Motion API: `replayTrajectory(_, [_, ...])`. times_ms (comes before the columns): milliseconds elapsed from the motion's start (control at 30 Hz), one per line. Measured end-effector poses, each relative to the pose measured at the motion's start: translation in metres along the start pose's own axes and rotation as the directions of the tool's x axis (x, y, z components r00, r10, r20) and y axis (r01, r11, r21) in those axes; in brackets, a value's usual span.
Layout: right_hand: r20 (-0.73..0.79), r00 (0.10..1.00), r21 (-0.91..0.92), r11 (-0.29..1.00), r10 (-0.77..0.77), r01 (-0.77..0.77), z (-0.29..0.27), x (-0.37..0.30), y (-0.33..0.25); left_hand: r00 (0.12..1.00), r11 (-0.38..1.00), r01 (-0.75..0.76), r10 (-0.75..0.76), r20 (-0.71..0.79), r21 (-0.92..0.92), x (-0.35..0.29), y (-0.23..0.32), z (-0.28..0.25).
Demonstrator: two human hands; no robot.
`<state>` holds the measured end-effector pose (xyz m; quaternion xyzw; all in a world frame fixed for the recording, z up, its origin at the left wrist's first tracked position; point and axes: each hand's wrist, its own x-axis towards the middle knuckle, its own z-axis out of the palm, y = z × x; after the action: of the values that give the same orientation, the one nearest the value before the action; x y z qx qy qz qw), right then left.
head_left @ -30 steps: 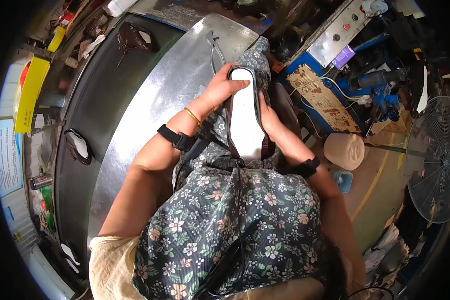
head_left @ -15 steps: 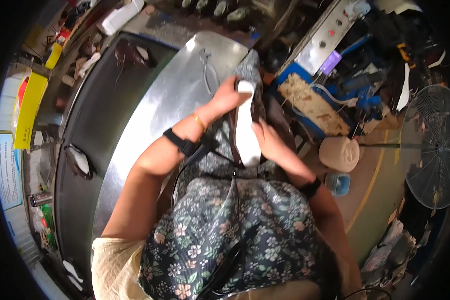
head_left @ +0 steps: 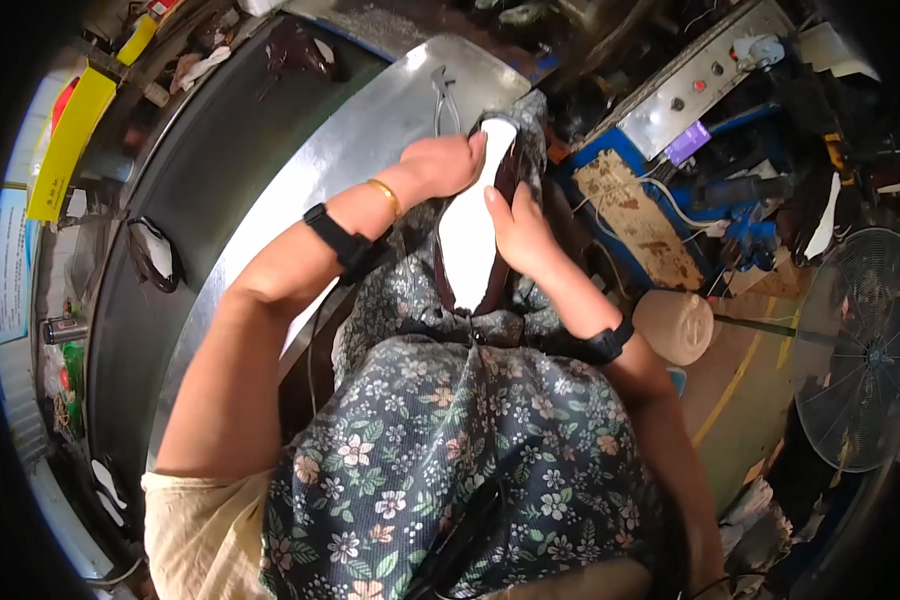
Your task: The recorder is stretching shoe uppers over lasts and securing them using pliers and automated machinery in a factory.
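A dark brown shoe upper [head_left: 508,165] with a white insole [head_left: 467,245] facing up lies lengthwise over my lap, its narrow end away from me. My left hand [head_left: 448,163] is closed at the left edge of that narrow end, its fingers curled against the shoe; the fingertips are partly hidden. Around the right side of the middle wraps my right hand [head_left: 522,230], with the thumb along the insole's edge. Beyond my left hand, metal pincers [head_left: 446,98] lie on a shiny metal table [head_left: 370,120].
On the left runs a dark conveyor belt [head_left: 205,150] carrying a shoe upper with a white insole [head_left: 153,252] and another dark upper [head_left: 300,50]. To the right stand a blue-framed machine [head_left: 640,215], a pale plastic bucket [head_left: 674,326] and a large fan [head_left: 855,350].
The shoe has tilted slightly, its near end moving left. My left hand has come off the insole to the left edge and curled; my right hand has slid farther up the shoe's side.
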<state>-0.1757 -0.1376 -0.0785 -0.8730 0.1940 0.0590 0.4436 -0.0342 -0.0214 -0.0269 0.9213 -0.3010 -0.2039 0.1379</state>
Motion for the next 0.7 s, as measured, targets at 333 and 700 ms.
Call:
replayTrajectory(333, [-0.517, 0.643, -0.382, 0.825, -0.565, 0.417, -0.099, 0.05, -0.014, 0.744, 0.339, 0.327, 0.483, 0.462, -0.882, -0.049, 0.009, 0.0])
replayTrajectory(700, [-0.105, 0.986, -0.595, 0.803, -0.127, 0.04, 0.053, 0.198, -0.066, 0.81, 0.726, 0.161, 0.29, 0.51, -0.669, -0.074, -0.022, 0.034])
